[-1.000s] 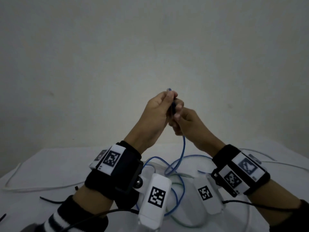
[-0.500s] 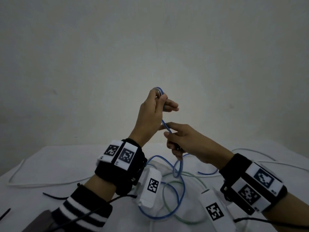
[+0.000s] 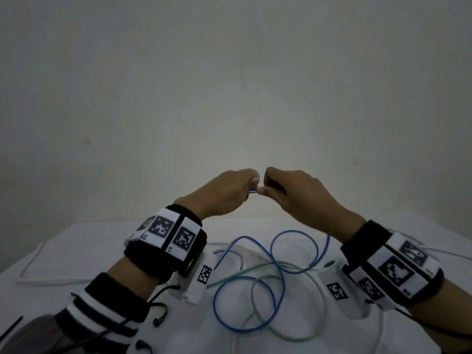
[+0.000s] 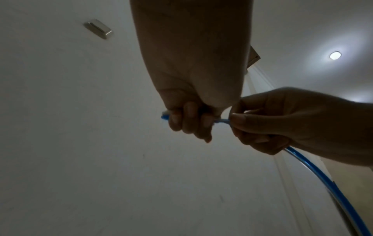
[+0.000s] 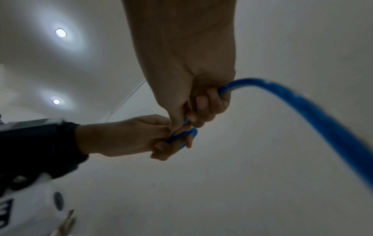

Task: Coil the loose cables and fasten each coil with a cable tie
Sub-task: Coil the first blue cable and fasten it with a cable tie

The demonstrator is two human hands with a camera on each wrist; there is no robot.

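Gripping the thin blue cable [image 3: 277,274] near its end, left hand [image 3: 224,194] and right hand [image 3: 298,192] nearly touch.

blue cable [image 3: 277,274] and green cable [image 3: 288,335] loops tangled across table [image 3: 76,251] centre

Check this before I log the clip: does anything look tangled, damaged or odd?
Nothing looks damaged. The blue cable, held by both hands, sprawls in loose loops on the table, crossing a green cable, so the two are interlaced.

No legible text (only coded markers)
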